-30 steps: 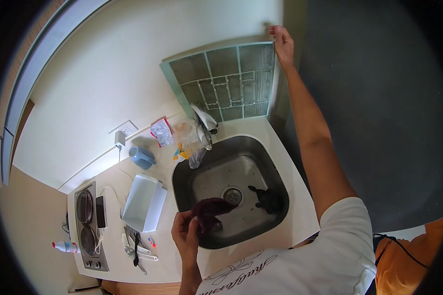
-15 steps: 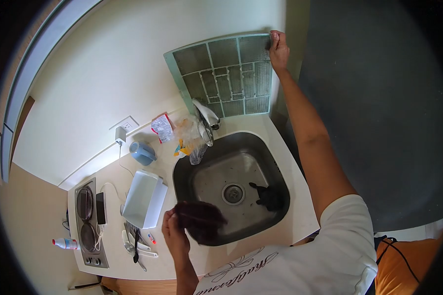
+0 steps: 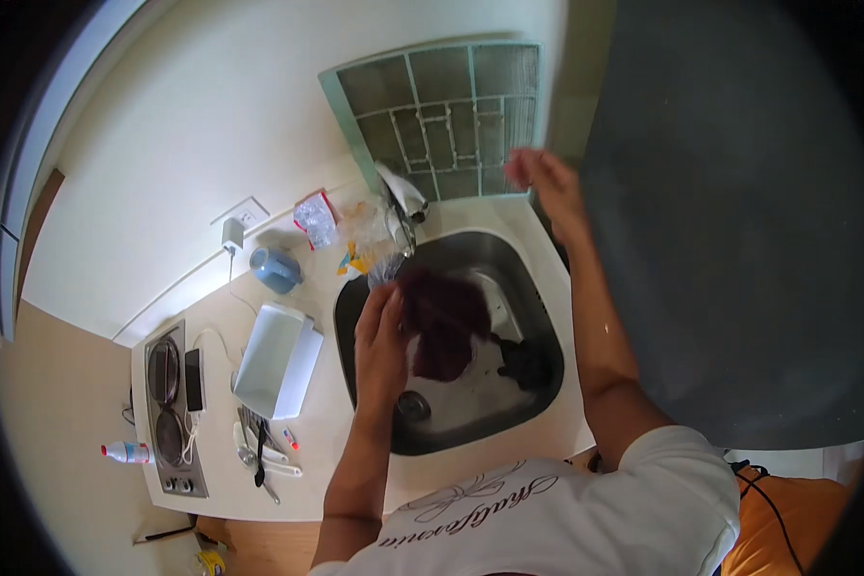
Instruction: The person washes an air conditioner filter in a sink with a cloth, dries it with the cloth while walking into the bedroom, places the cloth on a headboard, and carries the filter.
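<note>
My left hand (image 3: pixel 382 331) is closed on a dark maroon cloth (image 3: pixel 444 322), which hangs over the sink (image 3: pixel 538 403). A greenish framed mesh filter panel (image 3: pixel 442 120) stands against the wall behind the sink, its mesh grey. My right hand (image 3: pixel 552 187) is in front of the panel's lower right side, blurred by motion, fingers loosely apart with nothing visible in them. Inside the sink, on the right, lies a small black item (image 3: pixel 523 363) I cannot make out. The drain (image 3: pixel 413 406) shows below the cloth. The faucet (image 3: pixel 403 206) is partly covered by a white thing.
Left of the sink stand a white plastic bin (image 3: pixel 278 360) and a blue mug (image 3: pixel 276 271). Plastic wrappers (image 3: pixel 317 219) lie by the wall. Utensils (image 3: pixel 262 451) rest near the counter's front, beside a two-burner cooktop (image 3: pixel 170 422) with a phone (image 3: pixel 195 379) on it.
My right hand has let go of the panel's upper right corner and come down. My left hand has carried the cloth up and right over the sink. The panel stays standing.
</note>
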A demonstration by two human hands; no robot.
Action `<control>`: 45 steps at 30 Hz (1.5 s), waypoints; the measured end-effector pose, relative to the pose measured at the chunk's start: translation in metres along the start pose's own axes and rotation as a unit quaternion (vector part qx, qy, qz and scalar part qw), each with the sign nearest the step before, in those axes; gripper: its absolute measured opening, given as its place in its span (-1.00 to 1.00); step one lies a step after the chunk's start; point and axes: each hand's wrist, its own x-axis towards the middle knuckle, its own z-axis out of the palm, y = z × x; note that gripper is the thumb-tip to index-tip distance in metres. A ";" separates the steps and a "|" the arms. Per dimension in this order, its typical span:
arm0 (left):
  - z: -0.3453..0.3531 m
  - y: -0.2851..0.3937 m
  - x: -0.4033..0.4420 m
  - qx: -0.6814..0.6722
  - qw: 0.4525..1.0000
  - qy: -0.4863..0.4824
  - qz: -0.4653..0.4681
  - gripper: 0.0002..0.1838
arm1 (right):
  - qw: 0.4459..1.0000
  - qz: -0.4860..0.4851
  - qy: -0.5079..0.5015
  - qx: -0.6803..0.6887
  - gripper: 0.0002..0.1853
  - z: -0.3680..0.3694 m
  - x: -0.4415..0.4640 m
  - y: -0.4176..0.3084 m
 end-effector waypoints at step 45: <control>-0.016 -0.164 0.016 0.180 0.973 -0.132 -0.052 -0.81 | 0.821 0.034 0.105 -0.561 -0.61 -0.023 -0.295 0.031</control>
